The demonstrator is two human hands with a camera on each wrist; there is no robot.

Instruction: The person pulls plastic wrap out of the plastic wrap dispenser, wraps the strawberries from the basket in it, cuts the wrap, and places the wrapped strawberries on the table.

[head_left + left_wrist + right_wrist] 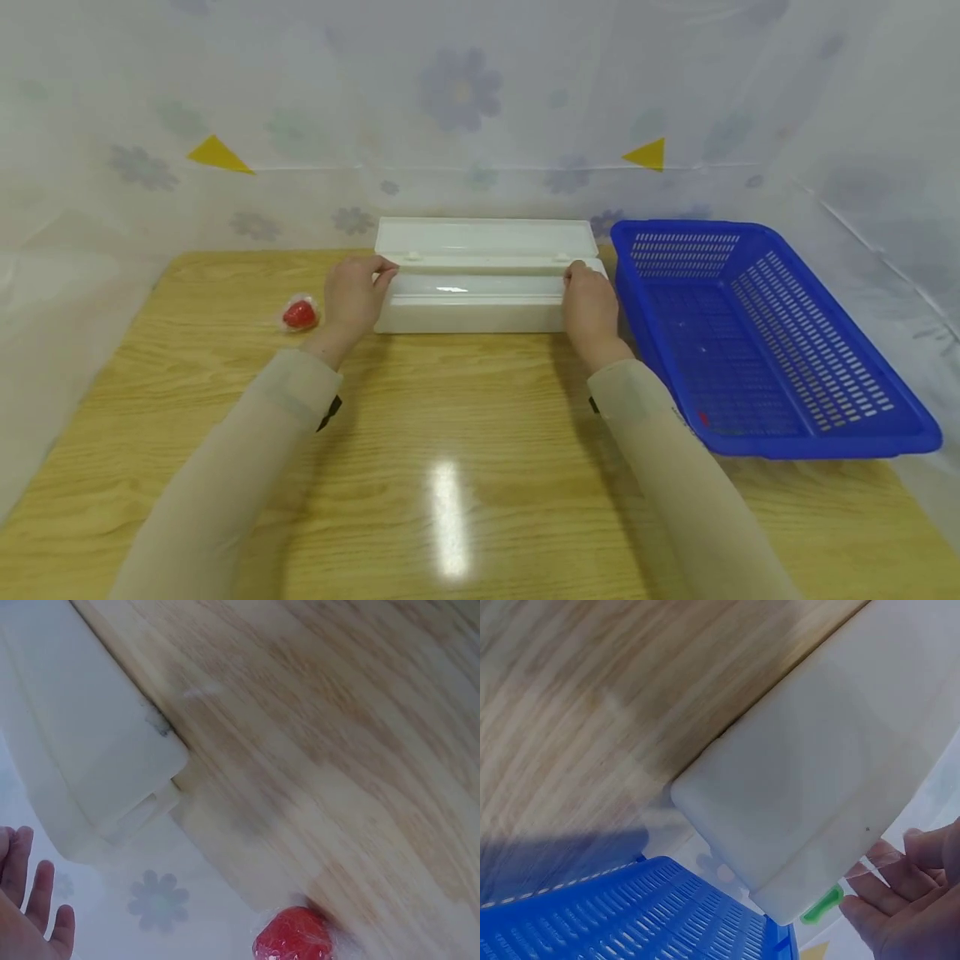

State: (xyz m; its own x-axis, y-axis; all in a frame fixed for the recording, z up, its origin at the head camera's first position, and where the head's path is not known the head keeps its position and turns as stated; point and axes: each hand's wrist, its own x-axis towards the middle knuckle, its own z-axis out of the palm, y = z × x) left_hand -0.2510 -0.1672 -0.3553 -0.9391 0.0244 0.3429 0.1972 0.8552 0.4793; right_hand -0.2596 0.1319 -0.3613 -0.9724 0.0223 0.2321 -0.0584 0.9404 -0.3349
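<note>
A long white cling film dispenser (pixel 472 317) lies on the table, its lid (pixel 487 237) tipped back. Shiny clear cling film (pixel 450 288) lies across its opening. At the dispenser's left end, my left hand (pixel 352 296) pinches the film edge between thumb and forefinger. My right hand (pixel 592 308) pinches the film at the other end; in the right wrist view clear film shows between thumb and fingers (pixel 889 892). A red object wrapped in clear film (pixel 300 314) sits left of my left hand; its kind is unclear.
A blue plastic basket (pixel 660 350) stands right of the dispenser, close to my right hand, with a small red bit inside. A green piece (pixel 823 904) shows at the dispenser's right end. Behind the wooden table (pixel 375 467) hangs a flowered sheet (pixel 300 83) with yellow triangles.
</note>
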